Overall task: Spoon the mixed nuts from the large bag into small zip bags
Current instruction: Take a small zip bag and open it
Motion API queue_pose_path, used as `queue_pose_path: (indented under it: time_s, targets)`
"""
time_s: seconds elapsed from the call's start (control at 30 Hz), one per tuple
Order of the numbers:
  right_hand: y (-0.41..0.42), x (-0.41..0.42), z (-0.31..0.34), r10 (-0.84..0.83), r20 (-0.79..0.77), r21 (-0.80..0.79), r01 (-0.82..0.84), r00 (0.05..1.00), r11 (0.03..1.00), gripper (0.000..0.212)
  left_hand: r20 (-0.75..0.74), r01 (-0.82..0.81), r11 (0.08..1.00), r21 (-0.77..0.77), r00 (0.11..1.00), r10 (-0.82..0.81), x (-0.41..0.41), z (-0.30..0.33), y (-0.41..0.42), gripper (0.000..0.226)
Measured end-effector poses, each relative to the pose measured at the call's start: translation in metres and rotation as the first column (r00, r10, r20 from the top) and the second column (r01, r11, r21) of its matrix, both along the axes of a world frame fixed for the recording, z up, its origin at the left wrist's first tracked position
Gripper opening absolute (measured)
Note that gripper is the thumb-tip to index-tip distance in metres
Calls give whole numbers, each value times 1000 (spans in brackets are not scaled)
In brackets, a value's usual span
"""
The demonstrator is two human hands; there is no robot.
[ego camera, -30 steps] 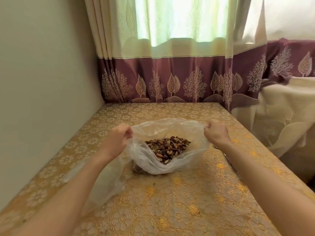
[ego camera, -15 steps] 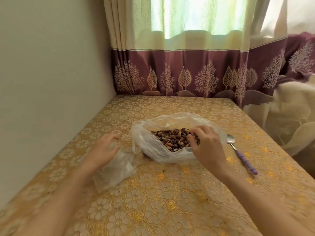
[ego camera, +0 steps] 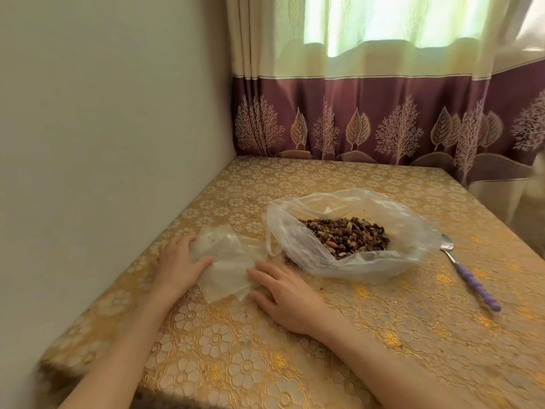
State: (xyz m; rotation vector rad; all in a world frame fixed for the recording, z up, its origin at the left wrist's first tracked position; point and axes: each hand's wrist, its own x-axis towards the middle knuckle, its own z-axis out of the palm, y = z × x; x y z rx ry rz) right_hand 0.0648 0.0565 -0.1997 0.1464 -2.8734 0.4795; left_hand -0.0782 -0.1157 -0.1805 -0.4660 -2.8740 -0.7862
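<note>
head view: table (ego camera: 383, 335) in gold floral cloth, near edge cut off. large bag (ego camera: 295, 231) of clear plastic lies open at centre, mouth facing the camera, mixed nuts (ego camera: 348, 236) heaped inside. small zip bags (ego camera: 227, 267), translucent, count unclear, lie left of it. left hand (ego camera: 180, 267) and right hand (ego camera: 283, 293) rest on them, fingers extended, gripping nothing. spoon (ego camera: 463, 273), purple handle nearest, lies right of the bag.

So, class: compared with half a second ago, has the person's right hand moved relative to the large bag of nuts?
Yes. The right hand has left the large bag and moved left, now resting by the small zip bags.
</note>
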Motion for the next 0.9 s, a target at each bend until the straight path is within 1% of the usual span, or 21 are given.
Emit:
queue_pose_path:
  time_s: [0.07,0.13,0.2,0.23,0.3,0.33,0.4,0.43,0.5,0.57,0.63,0.67,0.73,0.8,0.83,0.87,0.9]
  targets:
    - [1,-1,-2,7,5,17,-7,1000,1000,49,30,-10,995,102,1000,7,-3,3,1,62]
    - [2,-2,-3,0,18,30,0,1000,1000,50,109,-23,980,199,994,1,-6,8,2,56]
    - [2,-4,-4,-20,34,47,18,999,999,52,144,-6,966,260,989,-33,-7,12,4,42]
    - [3,-6,-5,-26,40,54,24,999,998,53,127,15,954,299,990,-56,-7,15,6,32]
    - [3,-9,-6,-35,49,61,32,998,998,56,31,35,914,404,998,-52,-7,20,11,13]
    - [3,-11,-6,-39,56,60,35,998,998,57,-15,16,883,469,1000,-10,-7,24,12,12]
    - [3,-16,-6,-52,71,58,48,996,997,58,-40,-59,790,610,994,105,-9,35,12,9]
    - [3,-20,-6,-60,75,60,56,995,997,58,-60,-80,743,665,985,160,-10,41,11,14]
    - [1,-28,-5,-74,74,66,69,994,995,58,-146,-38,691,722,968,206,-11,52,10,19]
    - [-2,-35,-4,-82,71,57,78,994,995,58,-234,56,662,747,955,184,-4,62,15,19]
    - [-5,-38,-2,-84,57,20,83,995,996,57,-283,134,635,761,949,139,7,68,24,13]
    - [-5,-38,-1,-85,35,-9,85,996,996,55,-301,172,627,759,948,105,14,70,29,8]
    - [-4,-34,2,-77,-52,-82,73,996,994,50,-350,256,644,721,937,18,26,71,40,1]
    - [-2,-24,5,-76,-124,-196,51,989,979,45,-430,355,678,644,901,-63,37,68,49,4]
    - [0,-19,7,-85,-135,-276,45,987,960,42,-472,402,690,602,876,-99,42,66,54,4]
    - [2,-13,11,-105,-138,-381,45,985,924,37,-504,442,696,566,854,-133,47,63,58,5]
    - [5,-7,17,-141,-143,-512,49,980,858,33,-525,471,699,538,836,-159,50,60,63,5]
